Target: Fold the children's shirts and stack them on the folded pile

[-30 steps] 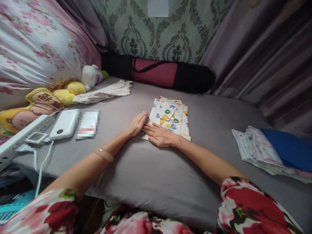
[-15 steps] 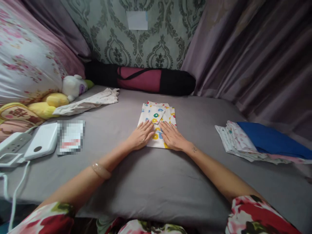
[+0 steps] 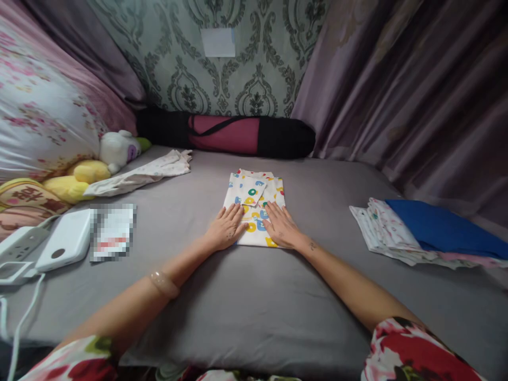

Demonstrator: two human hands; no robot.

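Note:
A small folded garment [image 3: 256,197], white with coloured letters and rings, lies in the middle of the grey bed sheet [image 3: 254,307]. My left hand [image 3: 226,228] rests flat on its near left corner, fingers stretched out. My right hand [image 3: 281,226] lies flat on the near right part, fingers spread. Neither hand grips the cloth. A pale bangle [image 3: 163,282] sits on my left forearm.
To the right lies a stack of folded printed cloths [image 3: 387,232] with a blue one [image 3: 440,227] on top. At left are a white power bank [image 3: 65,246], a power strip [image 3: 16,243], plush toys [image 3: 115,151] and a crumpled cloth [image 3: 143,172]. A pink-and-black roll bag [image 3: 226,135] lies along the wall.
My left hand moved from beside the garment onto its near left corner; my right hand shifted to the near right. Both then slid slightly nearer along the cloth.

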